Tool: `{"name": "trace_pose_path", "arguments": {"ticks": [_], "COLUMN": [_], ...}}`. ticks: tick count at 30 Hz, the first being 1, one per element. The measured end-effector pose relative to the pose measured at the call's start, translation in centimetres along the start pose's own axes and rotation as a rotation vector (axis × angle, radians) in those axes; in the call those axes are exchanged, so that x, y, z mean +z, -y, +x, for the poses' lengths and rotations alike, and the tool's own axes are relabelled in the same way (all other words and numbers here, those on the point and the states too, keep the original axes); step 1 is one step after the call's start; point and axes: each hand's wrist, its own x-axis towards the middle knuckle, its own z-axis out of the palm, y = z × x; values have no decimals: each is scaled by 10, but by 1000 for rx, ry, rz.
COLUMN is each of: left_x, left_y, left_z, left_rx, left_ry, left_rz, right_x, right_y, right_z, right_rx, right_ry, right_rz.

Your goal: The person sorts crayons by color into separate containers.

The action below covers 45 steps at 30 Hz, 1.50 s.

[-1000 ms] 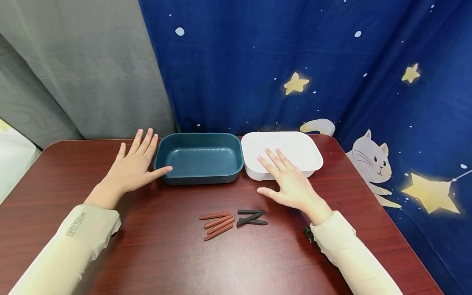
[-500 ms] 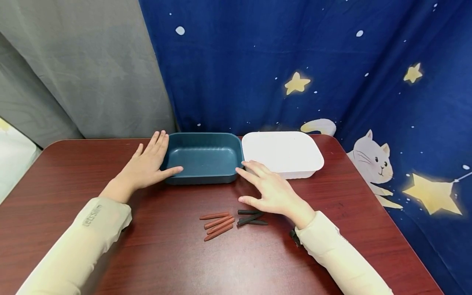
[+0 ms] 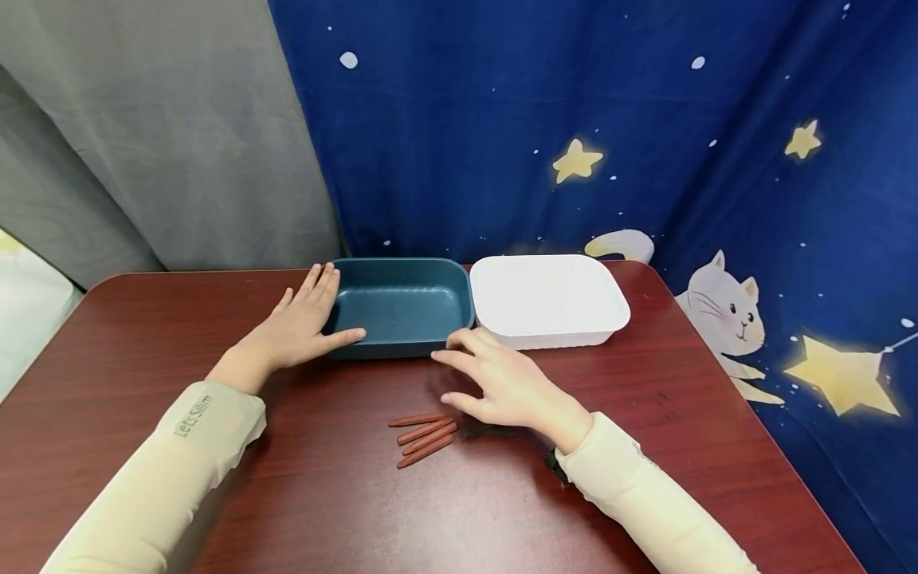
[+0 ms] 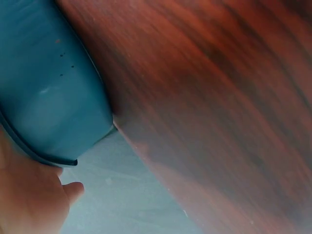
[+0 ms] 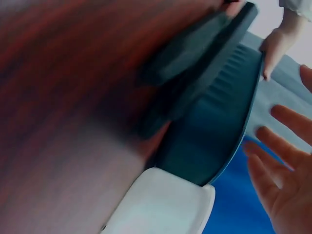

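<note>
Desk, dark red wood-grain [image 3: 344, 502]. Teal rounded-rectangular plastic container [image 3: 402, 315], white rounded-rectangular container [image 3: 548, 295] just beside it. Left hand [image 3: 297, 325]: fingers spread, resting on the teal rim. Right hand [image 3: 505, 381]: fingers loosely bent, holding nothing — above slim black sticks [image 5: 214, 63]. Four slim red-brown sticks [image 3: 430, 439]: loose on desk, in front of teal container. Progress, by judgement: containers placed; visible sticks all outside — handling of them not begun.

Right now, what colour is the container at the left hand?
The container is dark teal; best in the head view.
</note>
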Motion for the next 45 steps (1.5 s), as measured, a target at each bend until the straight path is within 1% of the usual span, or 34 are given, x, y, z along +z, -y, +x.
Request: {"name": "trace_pose_path", "arguments": {"ticks": [6, 11, 17, 24, 28, 33, 38, 45], "left_x": [3, 5, 3, 1, 1, 3, 4, 4], "left_y": [2, 3, 1, -1, -3, -3, -3, -2], "left_z": [2, 3, 2, 0, -1, 0, 0, 0], "left_rx": [-10, -13, -27, -48, -57, -60, -61, -58], "left_ry": [3, -8, -13, -13, -10, -15, -9, -16], "left_rz": [-18, -35, -84, -88, -76, -66, -60, -62], "right_x": [5, 10, 12, 14, 17, 20, 22, 22], "right_y": [8, 14, 19, 22, 22, 22, 20, 20], "right_z": [6, 13, 22, 29, 32, 33, 36, 38], "right_rx": [-21, -35, -31, -22, -22, 16, 59, 64], "right_ry": [109, 187, 307, 406, 442, 468, 472, 477], "right_rz": [50, 62, 63, 39, 54, 67, 101, 156]}}
